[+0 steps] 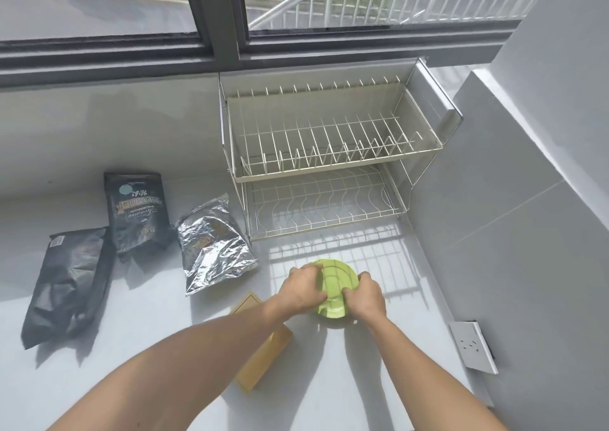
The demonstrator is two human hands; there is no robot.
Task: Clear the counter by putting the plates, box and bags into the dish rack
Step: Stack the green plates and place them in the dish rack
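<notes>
Bright daylight pours through the dark-framed window (pixel 214 18), throwing crisp grid shadows across the white desk (pixel 346 259). Wide-angle bending curves the edges; detail stays slightly soft.

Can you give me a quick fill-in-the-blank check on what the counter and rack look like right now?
1. Both hands, left hand and right hand, grip the ____ plates.
2. The dish rack has ____ tiers, both bare.
3. The silver foil bag lies to the ____ of the rack.
4. The yellow box lies partly under the person's ____ forearm.

Missing words: green; two; left; left
</notes>
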